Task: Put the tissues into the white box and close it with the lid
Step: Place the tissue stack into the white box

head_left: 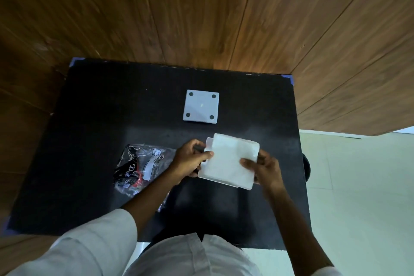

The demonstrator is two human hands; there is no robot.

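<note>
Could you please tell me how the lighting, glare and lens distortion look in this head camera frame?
Head view: dim and underexposed, the black table top nearly featureless; a warm glare patch on the wooden wall; the crinkled clear plastic wrapper glints; wide-angle bending curves the wall planks; the white tissue stack looks soft.

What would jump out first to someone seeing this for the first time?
The bright white tissues stand out against the black table, gripped at their sides by the left hand and the right hand over the white box. Farther back on the table lies the square lid with four dark dots. To the left of the hands sits a crumpled wrapper.
</note>
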